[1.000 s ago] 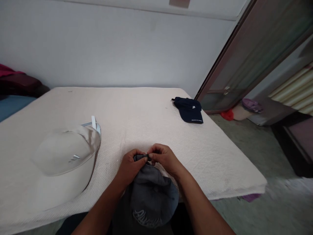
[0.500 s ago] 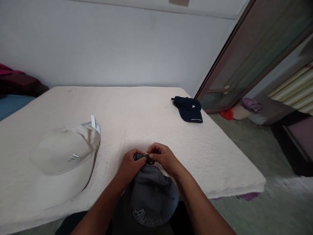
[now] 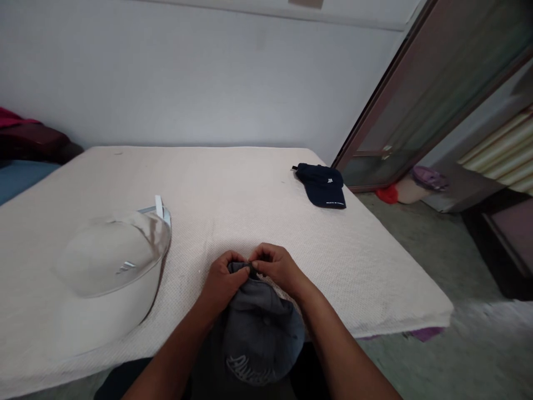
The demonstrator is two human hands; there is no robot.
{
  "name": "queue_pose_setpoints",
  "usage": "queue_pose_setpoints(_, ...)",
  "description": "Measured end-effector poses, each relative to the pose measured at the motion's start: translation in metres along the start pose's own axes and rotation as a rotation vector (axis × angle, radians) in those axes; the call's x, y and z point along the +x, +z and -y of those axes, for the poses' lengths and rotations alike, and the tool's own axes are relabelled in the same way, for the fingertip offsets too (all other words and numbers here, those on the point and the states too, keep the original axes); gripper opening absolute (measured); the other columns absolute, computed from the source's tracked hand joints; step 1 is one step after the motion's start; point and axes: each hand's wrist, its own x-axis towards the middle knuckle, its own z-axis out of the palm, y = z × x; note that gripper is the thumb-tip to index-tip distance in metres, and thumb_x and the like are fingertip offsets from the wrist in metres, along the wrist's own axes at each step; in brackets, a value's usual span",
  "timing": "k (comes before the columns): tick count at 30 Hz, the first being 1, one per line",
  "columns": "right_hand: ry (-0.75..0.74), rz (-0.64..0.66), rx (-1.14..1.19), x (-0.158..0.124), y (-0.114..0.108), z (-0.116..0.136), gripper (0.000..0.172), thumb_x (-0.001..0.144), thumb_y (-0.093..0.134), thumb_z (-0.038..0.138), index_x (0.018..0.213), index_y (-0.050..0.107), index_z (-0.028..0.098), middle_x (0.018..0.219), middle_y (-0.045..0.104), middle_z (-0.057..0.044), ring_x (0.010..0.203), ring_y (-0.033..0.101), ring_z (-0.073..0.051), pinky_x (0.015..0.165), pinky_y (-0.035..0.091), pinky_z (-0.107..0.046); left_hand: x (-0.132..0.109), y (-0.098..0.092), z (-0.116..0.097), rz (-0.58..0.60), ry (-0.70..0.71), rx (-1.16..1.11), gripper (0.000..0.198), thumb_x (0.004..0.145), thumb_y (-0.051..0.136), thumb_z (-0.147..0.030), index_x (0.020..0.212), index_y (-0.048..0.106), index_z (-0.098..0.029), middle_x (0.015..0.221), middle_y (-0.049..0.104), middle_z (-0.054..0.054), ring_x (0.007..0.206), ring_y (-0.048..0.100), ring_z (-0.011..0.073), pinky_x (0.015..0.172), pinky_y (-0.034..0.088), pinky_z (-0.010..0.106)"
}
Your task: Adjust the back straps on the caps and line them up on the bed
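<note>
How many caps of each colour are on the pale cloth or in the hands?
Grey cap: 1, between the left hand and right hand
Off-white cap: 1
Dark blue cap: 1
Total: 3 caps

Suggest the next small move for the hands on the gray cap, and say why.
Probably a gentle tug by the right hand on the small dark piece at the rim of the gray cap, with the left hand steadying that rim. Both hands' fingertips meet there, pinching close together, and they hide whether the piece is fastened.
</note>
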Motion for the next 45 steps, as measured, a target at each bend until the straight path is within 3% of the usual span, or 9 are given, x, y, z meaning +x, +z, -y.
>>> queue_pose_setpoints(6, -0.015, 0.031, 0.042, -0.002, 0.000, 0.001, 0.010, 0.068, 0.061, 0.010, 0.074, 0.064, 0.018, 0.066, 0.059, 0.002, 0.060, 0.052, -0.010, 0.058, 0.040, -0.024, -0.002, 0.000, -0.001, 0.027, 0.071, -0.109, 0.019, 0.067, 0.068, -0.022, 0.078, 0.053, -0.019, 0.069, 0.061, -0.004, 0.057, 0.053, 0.0098, 0.052, 0.039, 0.020)
queue_pose_setpoints(10, -0.017, 0.137, 0.106, -0.004, -0.002, 0.000, 0.016, 0.071, 0.064, 0.013, 0.085, 0.064, 0.019, 0.076, 0.064, 0.000, 0.071, 0.059, -0.013, 0.067, 0.045, -0.028, -0.001, -0.002, 0.000, 0.046, 0.025, -0.200, 0.022, 0.068, 0.069, -0.025, 0.079, 0.051, -0.020, 0.062, 0.064, -0.003, 0.055, 0.056, 0.0115, 0.053, 0.041, 0.021)
queue_pose_setpoints(14, -0.075, 0.091, -0.033, -0.006, -0.002, -0.003, 0.019, 0.071, 0.064, 0.012, 0.088, 0.063, 0.020, 0.084, 0.065, -0.001, 0.078, 0.060, -0.015, 0.073, 0.046, -0.030, 0.001, -0.003, 0.001, 0.053, -0.043, -0.282, 0.026, 0.066, 0.072, -0.028, 0.079, 0.050, -0.020, 0.057, 0.065, -0.003, 0.052, 0.057, 0.0120, 0.053, 0.043, 0.022)
queue_pose_setpoints(31, -0.026, 0.014, 0.100, -0.004, 0.010, -0.003, 0.013, 0.070, 0.062, 0.011, 0.080, 0.061, 0.019, 0.069, 0.061, 0.002, 0.063, 0.060, -0.012, 0.063, 0.045, -0.028, 0.004, -0.009, 0.000, 0.017, -0.005, -0.029, 0.015, 0.068, 0.070, -0.027, 0.079, 0.064, -0.016, 0.069, 0.068, 0.001, 0.064, 0.060, 0.0140, 0.058, 0.043, 0.023)
queue_pose_setpoints(38, 0.003, -0.031, 0.222, -0.001, 0.012, -0.002, 0.017, 0.067, 0.066, 0.014, 0.083, 0.061, 0.019, 0.067, 0.061, 0.003, 0.059, 0.059, -0.011, 0.059, 0.044, -0.026, 0.004, -0.008, 0.005, -0.035, -0.080, -0.207, 0.019, 0.068, 0.070, -0.027, 0.081, 0.061, -0.017, 0.066, 0.068, 0.001, 0.058, 0.060, 0.0127, 0.054, 0.043, 0.022)
queue_pose_setpoints(45, -0.023, -0.074, 0.456, -0.001, 0.004, 0.003, 0.010, 0.067, 0.068, 0.014, 0.076, 0.064, 0.017, 0.064, 0.062, 0.002, 0.053, 0.053, -0.008, 0.054, 0.040, -0.023, 0.004, -0.005, 0.004, 0.030, -0.145, -0.370, 0.026, 0.067, 0.073, -0.024, 0.087, 0.058, -0.016, 0.067, 0.072, 0.004, 0.058, 0.063, 0.0129, 0.056, 0.045, 0.021)
